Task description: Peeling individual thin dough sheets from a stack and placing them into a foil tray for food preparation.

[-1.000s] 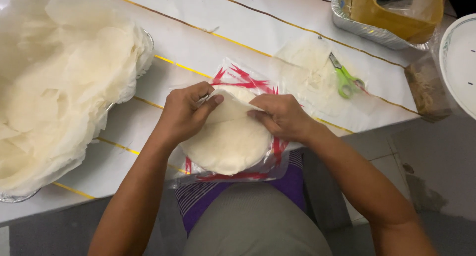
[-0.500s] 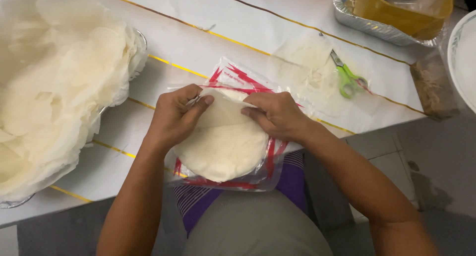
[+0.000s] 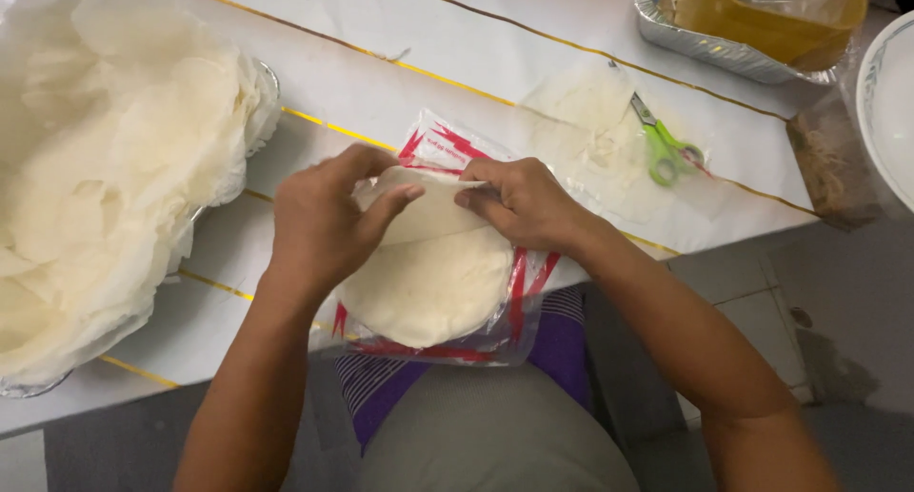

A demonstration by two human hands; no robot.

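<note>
- Two hands worked one stack of round white wrappers, which lay on a red-printed clear bag at the bench's near edge.
- The left hand and right hand pinched the top sheet's far rim, fingers closed on it, apparently peeling it free.
- Separating it cleanly looked to call for a slow, even lift.

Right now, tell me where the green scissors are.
In the head view, the green scissors lie on the white table, right of the right hand, just below the foil tray.

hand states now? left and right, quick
Left hand: closed, pinching the far edge of the round flatbread stack.
Right hand: closed, gripping the same edge from the other side.
</note>
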